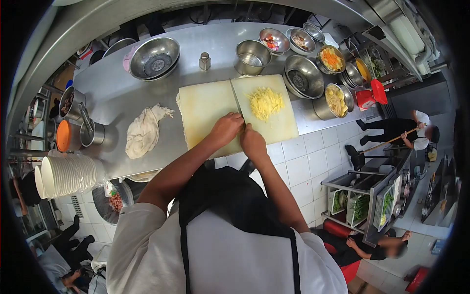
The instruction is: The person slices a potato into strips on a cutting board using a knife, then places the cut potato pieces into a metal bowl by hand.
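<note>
A kitchen knife [236,98] lies along the white cutting board [203,105], its narrow blade pointing away from me. My right hand [253,143] is closed around its handle end, near the board's front edge. Beside the blade, on its left, my left hand [227,128] rests on the board with its fingers bent together; anything beneath them is hidden. A pile of pale yellow shreds [266,103] sits on the right part of the board, just past the blade.
A crumpled cloth [145,131] lies left of the board. Behind it are large metal bowls [154,58], a shaker [204,61] and a metal pot [252,56]. Bowls of cut vegetables [331,60] crowd the right end. Stacked white containers [71,174] stand at left. Several people are nearby.
</note>
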The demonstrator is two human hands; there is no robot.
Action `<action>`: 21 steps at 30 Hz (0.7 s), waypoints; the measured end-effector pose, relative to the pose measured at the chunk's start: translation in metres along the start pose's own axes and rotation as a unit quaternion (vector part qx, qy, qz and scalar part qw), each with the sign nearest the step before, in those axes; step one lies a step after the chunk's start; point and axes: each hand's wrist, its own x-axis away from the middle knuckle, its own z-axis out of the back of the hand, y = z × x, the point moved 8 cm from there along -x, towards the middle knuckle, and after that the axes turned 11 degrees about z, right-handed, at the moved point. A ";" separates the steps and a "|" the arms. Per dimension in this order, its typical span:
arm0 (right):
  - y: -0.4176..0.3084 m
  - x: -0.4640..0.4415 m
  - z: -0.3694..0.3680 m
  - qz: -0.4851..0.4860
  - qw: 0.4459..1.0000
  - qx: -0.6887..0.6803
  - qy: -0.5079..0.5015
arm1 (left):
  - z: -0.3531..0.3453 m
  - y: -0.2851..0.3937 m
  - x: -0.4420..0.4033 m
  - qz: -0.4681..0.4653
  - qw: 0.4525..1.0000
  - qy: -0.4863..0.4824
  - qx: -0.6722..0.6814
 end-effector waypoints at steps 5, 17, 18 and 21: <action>0.001 0.001 0.006 0.012 1.000 0.010 0.000 | 0.010 0.002 0.000 0.028 0.999 -0.010 0.027; -0.016 0.031 0.030 -0.042 0.995 0.034 -0.083 | 0.008 0.008 -0.004 -0.059 0.997 -0.043 -0.032; -0.011 0.027 0.023 -0.038 0.997 0.030 -0.062 | 0.006 0.006 -0.004 -0.061 0.997 -0.042 -0.034; 0.001 0.014 0.001 -0.024 0.999 0.009 -0.020 | 0.002 0.004 -0.004 -0.080 0.995 -0.046 -0.041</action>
